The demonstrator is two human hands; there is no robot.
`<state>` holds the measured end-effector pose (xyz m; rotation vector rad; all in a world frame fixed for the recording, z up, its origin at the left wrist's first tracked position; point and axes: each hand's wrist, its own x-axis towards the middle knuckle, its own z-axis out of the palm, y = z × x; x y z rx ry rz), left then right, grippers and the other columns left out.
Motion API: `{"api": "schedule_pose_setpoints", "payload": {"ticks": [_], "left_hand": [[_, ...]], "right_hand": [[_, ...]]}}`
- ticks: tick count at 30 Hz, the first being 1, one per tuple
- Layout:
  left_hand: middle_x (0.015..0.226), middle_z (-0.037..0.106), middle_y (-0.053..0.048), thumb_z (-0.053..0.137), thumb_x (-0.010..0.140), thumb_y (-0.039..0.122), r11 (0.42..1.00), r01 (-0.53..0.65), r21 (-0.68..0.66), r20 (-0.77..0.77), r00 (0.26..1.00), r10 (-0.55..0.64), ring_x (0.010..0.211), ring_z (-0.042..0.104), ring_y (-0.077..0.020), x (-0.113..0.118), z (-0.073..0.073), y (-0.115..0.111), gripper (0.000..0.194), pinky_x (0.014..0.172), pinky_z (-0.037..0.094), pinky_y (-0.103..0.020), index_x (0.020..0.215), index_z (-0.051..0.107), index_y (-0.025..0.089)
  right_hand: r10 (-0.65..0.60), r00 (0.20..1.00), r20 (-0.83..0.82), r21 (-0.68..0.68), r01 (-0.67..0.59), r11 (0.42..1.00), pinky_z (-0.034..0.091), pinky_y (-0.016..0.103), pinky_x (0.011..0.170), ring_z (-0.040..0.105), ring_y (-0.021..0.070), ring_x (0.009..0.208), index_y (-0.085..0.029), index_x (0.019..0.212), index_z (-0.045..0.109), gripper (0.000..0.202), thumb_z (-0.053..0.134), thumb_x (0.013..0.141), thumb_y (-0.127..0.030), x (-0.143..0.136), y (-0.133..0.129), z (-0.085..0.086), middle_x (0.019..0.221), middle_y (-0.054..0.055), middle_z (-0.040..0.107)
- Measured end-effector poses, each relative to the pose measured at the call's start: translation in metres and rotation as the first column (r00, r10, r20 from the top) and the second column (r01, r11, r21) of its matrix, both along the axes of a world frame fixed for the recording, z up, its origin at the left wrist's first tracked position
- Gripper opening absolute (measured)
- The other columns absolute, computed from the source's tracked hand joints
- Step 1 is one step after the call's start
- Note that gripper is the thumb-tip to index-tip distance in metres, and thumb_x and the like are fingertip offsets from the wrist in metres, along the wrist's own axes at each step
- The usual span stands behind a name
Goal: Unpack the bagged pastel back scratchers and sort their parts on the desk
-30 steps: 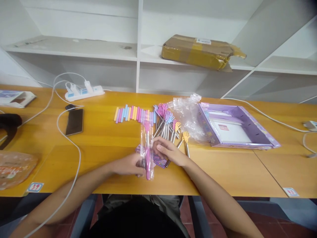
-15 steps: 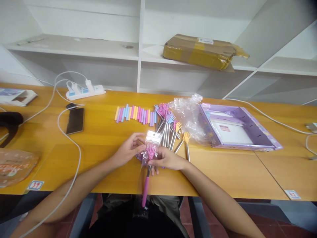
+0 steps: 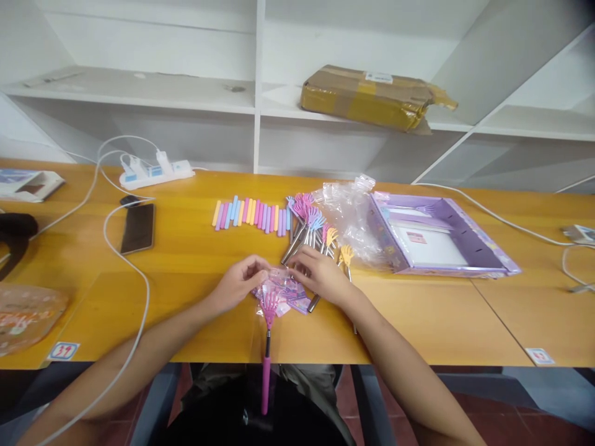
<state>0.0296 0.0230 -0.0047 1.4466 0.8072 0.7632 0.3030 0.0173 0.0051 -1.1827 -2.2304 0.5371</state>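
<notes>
A pink hand-shaped scratcher with a metal shaft and pink handle lies in a clear plastic sleeve that hangs past the table's front edge. My left hand pinches the sleeve's upper end. At the other side of the sleeve's top is my right hand, fingers curled; whether it grips the film is hard to tell. Small purple and pink printed cards lie beneath and between the hands. Beyond my right hand sit scratchers with pink, blue and yellow heads. Coloured handle tubes form a row behind my hands.
Crumpled clear bags lie beside a purple open box on the right. On the left are a phone, a power strip and a white cable crossing my left forearm. A taped carton rests on the shelf.
The sleeved scratcher has moved down toward me. My right hand has left the scratcher's head and moved up and right. The printed cards now show more between my hands.
</notes>
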Motion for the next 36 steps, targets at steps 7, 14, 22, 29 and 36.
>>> {"api": "schedule_pose_setpoints", "payload": {"ticks": [7, 14, 22, 29, 36], "left_hand": [[0.073, 0.049, 0.005, 0.061, 0.103, 0.055, 0.998, -0.052, 0.022, -0.058, 0.997, 0.053, 0.068, 0.047, -0.0123, 0.001, 0.010, -0.002, 0.041, 0.067, 0.039, -0.025, 0.082, 0.052, 0.020], [0.071, 0.041, 0.004, 0.053, 0.103, 0.061, 0.993, -0.110, 0.034, -0.091, 0.989, 0.113, 0.067, 0.040, -0.0131, 0.002, 0.010, -0.002, 0.051, 0.065, 0.033, -0.028, 0.073, 0.047, 0.020], [0.069, 0.042, 0.004, 0.054, 0.101, 0.067, 0.991, -0.135, 0.007, -0.064, 0.989, 0.135, 0.065, 0.040, -0.0134, 0.004, 0.005, -0.002, 0.055, 0.064, 0.033, -0.028, 0.072, 0.048, 0.020], [0.069, 0.052, 0.002, 0.051, 0.103, 0.067, 0.991, -0.132, -0.007, -0.083, 0.988, 0.131, 0.066, 0.049, -0.0148, 0.002, 0.000, -0.002, 0.056, 0.066, 0.038, -0.028, 0.072, 0.053, 0.020], [0.076, 0.053, 0.002, 0.051, 0.105, 0.063, 0.993, -0.114, -0.011, -0.062, 0.992, 0.114, 0.072, 0.049, -0.0155, 0.006, 0.002, -0.009, 0.050, 0.068, 0.040, -0.028, 0.081, 0.056, 0.019]], "right_hand": [[0.026, 0.977, 0.209, 0.133, -0.055, 0.990, 0.056, 0.035, 0.079, 0.066, 0.0216, 0.089, -0.021, 0.120, 0.073, 0.030, 0.077, 0.097, -0.040, -0.004, 0.001, -0.011, 0.107, 0.009, 0.063], [0.050, 0.981, 0.187, 0.096, -0.069, 0.993, 0.056, 0.035, 0.080, 0.067, 0.0232, 0.092, -0.021, 0.114, 0.073, 0.028, 0.079, 0.096, -0.041, -0.006, -0.001, -0.013, 0.108, 0.009, 0.063], [0.036, 0.994, -0.105, -0.103, -0.047, 0.994, 0.049, 0.030, 0.070, 0.061, 0.0175, 0.079, -0.021, 0.091, 0.066, 0.023, 0.077, 0.097, -0.040, -0.010, 0.001, -0.008, 0.092, 0.003, 0.063], [-0.164, 0.720, -0.675, -0.320, -0.085, 0.943, 0.043, 0.023, 0.045, 0.057, 0.0119, 0.051, -0.025, 0.098, 0.056, 0.028, 0.071, 0.101, -0.048, -0.007, -0.015, 0.004, 0.070, -0.005, 0.062], [0.164, 0.853, -0.496, 0.004, -0.187, 0.982, 0.062, 0.034, 0.075, 0.075, 0.0196, 0.084, -0.023, 0.094, 0.071, 0.008, 0.077, 0.097, -0.028, -0.024, -0.022, 0.009, 0.092, 0.006, 0.077]]}}
